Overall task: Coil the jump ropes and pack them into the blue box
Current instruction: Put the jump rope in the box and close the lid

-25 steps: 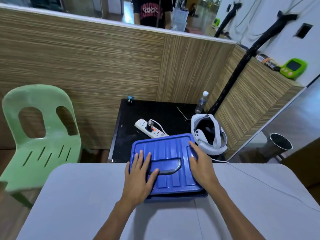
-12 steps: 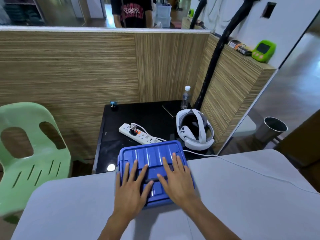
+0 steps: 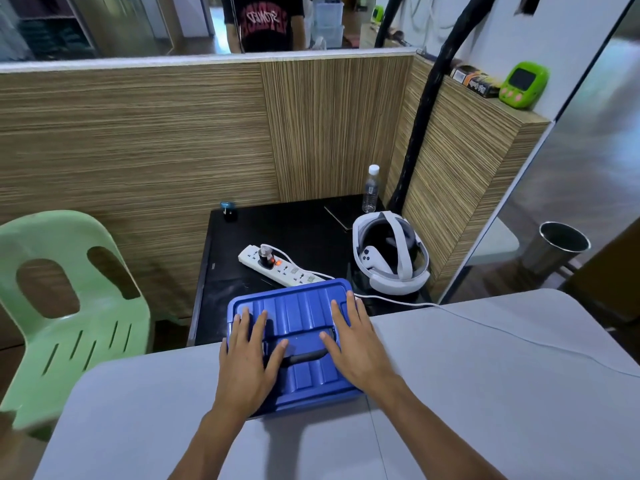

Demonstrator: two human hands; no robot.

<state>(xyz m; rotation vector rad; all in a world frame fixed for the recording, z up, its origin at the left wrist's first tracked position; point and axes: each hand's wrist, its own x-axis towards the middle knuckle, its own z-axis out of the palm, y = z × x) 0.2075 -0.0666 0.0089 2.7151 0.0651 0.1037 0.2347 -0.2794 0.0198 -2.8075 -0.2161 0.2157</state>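
A grey table (image 3: 485, 393) is being backed by wood-grain partition walls (image 3: 138, 150). One blue box (image 3: 298, 320), lidded, is being kept at the table's far edge. The left hand (image 3: 247, 362) and right hand (image 3: 356, 348) are being laid flat on its lid, fingers (image 3: 260, 322) released and spread, grasping nothing. Beyond the box, one power strip (image 3: 280, 268) and one headset (image 3: 388, 258) are being seen; left of it, one green chair (image 3: 69, 306).

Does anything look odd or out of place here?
Slightly: the blue box sits at the grey table's far edge, perhaps overhanging it. Its lid is on, with the left hand and right hand flat on top. Nothing spilled or damaged.
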